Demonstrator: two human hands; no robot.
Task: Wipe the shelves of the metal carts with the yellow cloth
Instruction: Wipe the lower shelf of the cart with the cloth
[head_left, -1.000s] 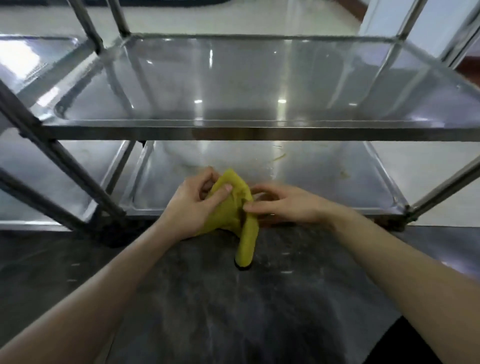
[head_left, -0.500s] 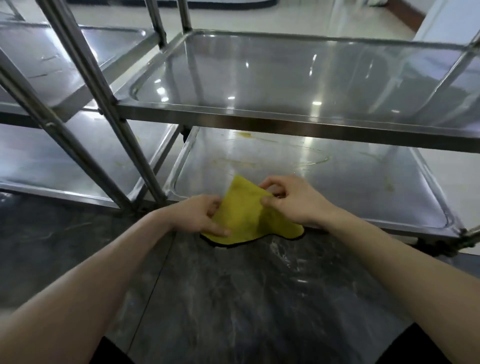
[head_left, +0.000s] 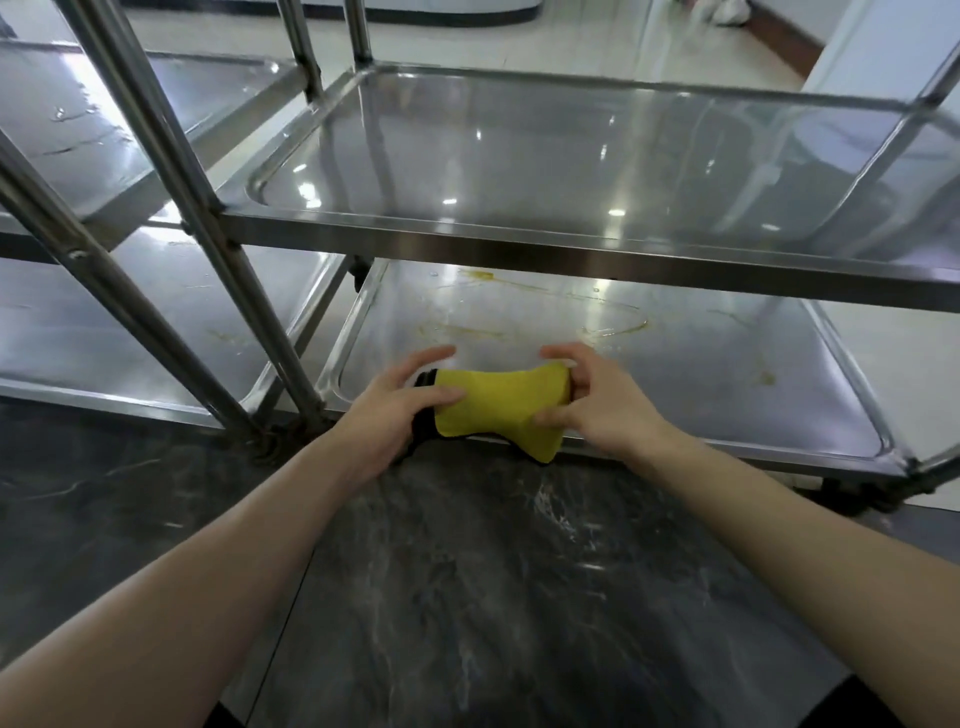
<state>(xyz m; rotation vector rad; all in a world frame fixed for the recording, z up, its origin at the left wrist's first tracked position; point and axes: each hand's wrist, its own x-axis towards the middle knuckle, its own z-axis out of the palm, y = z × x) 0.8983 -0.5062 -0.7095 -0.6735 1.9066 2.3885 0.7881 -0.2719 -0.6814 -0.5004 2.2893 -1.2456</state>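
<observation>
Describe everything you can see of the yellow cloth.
The yellow cloth looks like soft microfibre, with a black edge showing at its left end. It is folded into a band, narrower in the middle, stretched sideways between the left hand and right hand, which grip its ends, over the front rim of the stained bottom shelf.

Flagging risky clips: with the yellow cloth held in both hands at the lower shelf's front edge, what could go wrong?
The yellowish stains lie toward the back of the lower shelf, beneath the upper shelf; short strokes may miss them. The yellow cloth, held between left hand and right hand, is folded narrow and might smear them.
</observation>
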